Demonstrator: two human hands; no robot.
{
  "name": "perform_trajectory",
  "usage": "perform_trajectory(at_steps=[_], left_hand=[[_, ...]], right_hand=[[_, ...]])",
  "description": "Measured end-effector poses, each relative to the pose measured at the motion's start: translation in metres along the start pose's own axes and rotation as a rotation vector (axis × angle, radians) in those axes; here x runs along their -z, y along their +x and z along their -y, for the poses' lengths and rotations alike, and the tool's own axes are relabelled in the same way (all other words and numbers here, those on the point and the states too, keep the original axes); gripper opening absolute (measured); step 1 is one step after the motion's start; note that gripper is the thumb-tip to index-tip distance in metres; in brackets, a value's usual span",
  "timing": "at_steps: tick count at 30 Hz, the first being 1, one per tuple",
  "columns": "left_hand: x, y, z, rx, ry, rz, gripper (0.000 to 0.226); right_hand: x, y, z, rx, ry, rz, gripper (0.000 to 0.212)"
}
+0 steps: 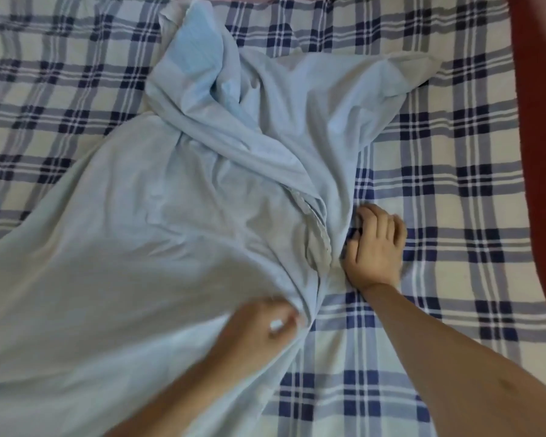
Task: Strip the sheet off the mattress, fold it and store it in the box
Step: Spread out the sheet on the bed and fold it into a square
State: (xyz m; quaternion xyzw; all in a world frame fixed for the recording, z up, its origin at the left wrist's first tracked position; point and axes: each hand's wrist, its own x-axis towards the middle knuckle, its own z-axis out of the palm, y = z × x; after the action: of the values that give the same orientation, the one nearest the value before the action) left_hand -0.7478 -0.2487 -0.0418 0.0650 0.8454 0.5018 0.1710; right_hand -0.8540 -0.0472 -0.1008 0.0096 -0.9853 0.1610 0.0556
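Found sheet (202,200), pale blue, lying loose and heaped on top of mattress (454,184); noted mattress face in checked cloth of cream, grey and navy, bare to the right, along the far side and at far left. Located bulk of sheet left of centre, spreading wide and fairly smooth toward near-left edge of view; rising to a twisted ridge through the middle; ending in a crumpled peak at far side and a flatter flap toward far right. Traced gathered hem down the ridge to a point just left of right hand.

Located left hand (265,326) low in view at near margin of sheet; blurred; fingers curled about a fold of the cloth and gripping it, with creases fanning out from the grip.

Located right hand (375,244) further out, on bare checked cloth, just beside right margin of sheet and touching it; fingers bent inward toward the hem, thumb alongside; cannot tell whether holding cloth or merely resting curled against it.

Placed both hands along same right-hand margin of sheet, apart; left nearer the body, right beyond it.

Noted red-brown panel (542,152) down right edge of view, beside mattress.
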Motion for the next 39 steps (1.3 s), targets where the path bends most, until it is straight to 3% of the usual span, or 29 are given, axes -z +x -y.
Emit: perform_trajectory(at_steps=[2,4,9,11,12,13,14,16,18,20,22,25,27,30,34,39], left_hand=[[0.047,0.051,0.008,0.207,-0.199,-0.367,0.011],[0.098,0.112,0.014,0.394,-0.485,-0.597,0.024],[0.171,0.209,0.007,0.525,-0.931,-0.704,0.054],[0.168,0.229,-0.007,0.582,-0.729,-0.855,0.065],[0.163,0.237,-0.017,0.542,-0.503,-0.944,0.065],[0.155,0.244,-0.028,0.393,-0.243,-0.999,0.064],[0.144,0.250,-0.042,0.180,0.047,-0.982,0.062],[0.120,0.260,-0.068,-0.232,0.535,-0.680,0.065],[0.092,0.268,-0.084,-0.319,0.872,-0.202,0.072],[0.065,0.273,-0.085,-0.215,0.955,0.135,0.083],[0.046,0.271,-0.072,-0.100,0.936,0.141,0.094],[0.042,0.261,-0.052,0.031,0.926,-0.116,0.102],[0.048,0.261,-0.046,0.057,0.876,-0.192,0.100],[0.061,0.270,-0.055,0.102,0.738,-0.082,0.079],[0.066,0.281,-0.078,0.154,0.390,0.053,0.069],[0.078,0.274,-0.086,0.164,0.420,0.162,0.055]], right_hand=[[-0.001,0.001,0.000,-0.009,0.002,0.021,0.053],[-0.002,0.003,0.000,-0.012,-0.003,0.028,0.055],[-0.003,0.004,-0.001,-0.029,0.010,0.058,0.055],[-0.003,0.004,0.000,-0.037,0.013,0.073,0.055],[-0.002,0.005,-0.001,-0.040,0.013,0.076,0.055],[-0.002,0.006,-0.001,-0.042,0.016,0.078,0.055],[-0.002,0.006,0.000,-0.041,0.016,0.080,0.055],[-0.002,0.006,-0.002,-0.041,-0.003,0.086,0.054],[-0.002,0.006,-0.001,-0.042,-0.015,0.095,0.054],[-0.002,0.006,-0.001,-0.046,-0.023,0.107,0.053],[-0.003,0.007,-0.003,-0.049,-0.023,0.103,0.053],[-0.004,0.007,-0.003,-0.042,-0.021,0.099,0.052],[-0.005,0.007,-0.004,-0.031,-0.029,0.094,0.052],[-0.005,0.007,-0.004,-0.038,-0.017,0.085,0.053],[-0.005,0.006,-0.005,-0.037,-0.006,0.086,0.053],[-0.004,0.006,-0.004,-0.038,0.010,0.085,0.052]])
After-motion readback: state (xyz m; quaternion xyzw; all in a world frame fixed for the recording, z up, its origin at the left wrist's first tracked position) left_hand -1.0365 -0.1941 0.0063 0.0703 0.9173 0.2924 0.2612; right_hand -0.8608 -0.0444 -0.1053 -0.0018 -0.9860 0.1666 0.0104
